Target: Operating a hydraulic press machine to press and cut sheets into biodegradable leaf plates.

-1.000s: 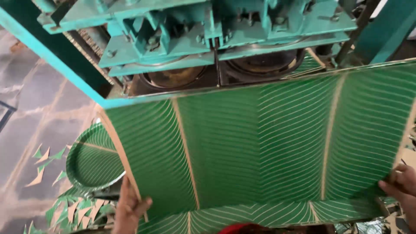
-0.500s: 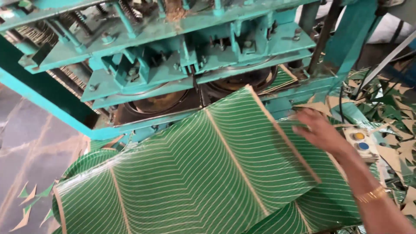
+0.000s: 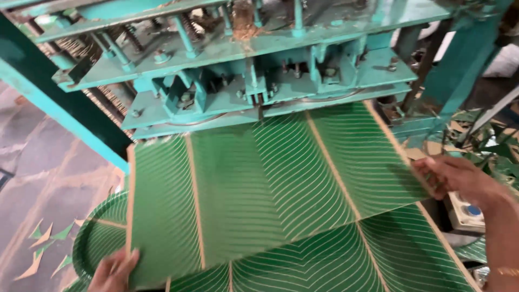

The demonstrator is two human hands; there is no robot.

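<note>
A teal-painted press machine [image 3: 259, 70] is filling the upper half of the view, its bolted plates and springs standing above a narrow slot. To the left, a mottled grey floor [image 3: 38, 162] is showing, with small green and tan offcuts [image 3: 46, 246] lying scattered on it. At the far right, more trimmings are piling up beside a small control box [image 3: 465, 213] with a blue button. A large green sheet [image 3: 259, 184], printed with pale leaf veins and tan ribs, is lying flat in front of the press with its far edge sitting just under the lower plate. A second sheet of the same print [image 3: 346, 259] is lying beneath it, nearer the person. A round green plate [image 3: 100, 246] is resting at lower left, partly under the sheet's corner. The left hand [image 3: 113, 270] is pinching the sheet's near left corner, thumb on top, fingers hidden below. The right hand [image 3: 462, 178] is gripping the sheet's right edge, its fingers [image 3: 424, 170] curling closed over the tan border.
</note>
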